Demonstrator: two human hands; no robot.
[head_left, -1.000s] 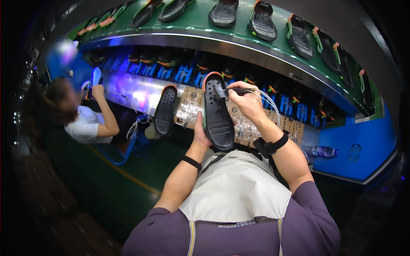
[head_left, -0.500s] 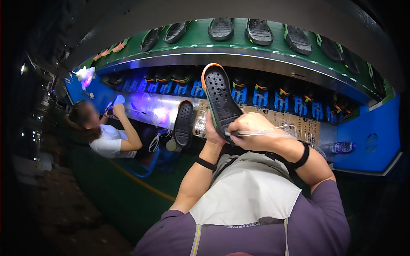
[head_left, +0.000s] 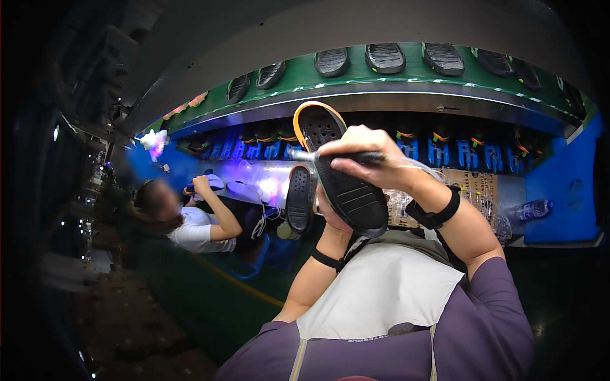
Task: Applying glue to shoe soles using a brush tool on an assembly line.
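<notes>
A black shoe sole [head_left: 352,197] with an orange rim at its far end is tilted up in front of me. My left hand [head_left: 332,213] grips it from beneath along its left side, its fingers mostly hidden behind the sole. Above it my right hand [head_left: 372,149] is closed round a dark pen-shaped tool [head_left: 349,157] with a pale tip and a thin white cord. The tip lies by the sole's left edge; whether it touches cannot be made out. Just left of my left hand, a second black sole [head_left: 298,198] with an orange rim stands on the bench.
Several black soles [head_left: 385,58] line a green belt [head_left: 356,63] across the back. Under it run blue holders [head_left: 438,154] with dark shoe parts. A plastic bottle [head_left: 534,209] lies at the right. A co-worker [head_left: 203,222] sits at the left, near a purple light.
My right hand has moved up along the sole, carrying the tool tip from its near end to its left edge. The sole has turned slightly, and the whole view has shifted.
</notes>
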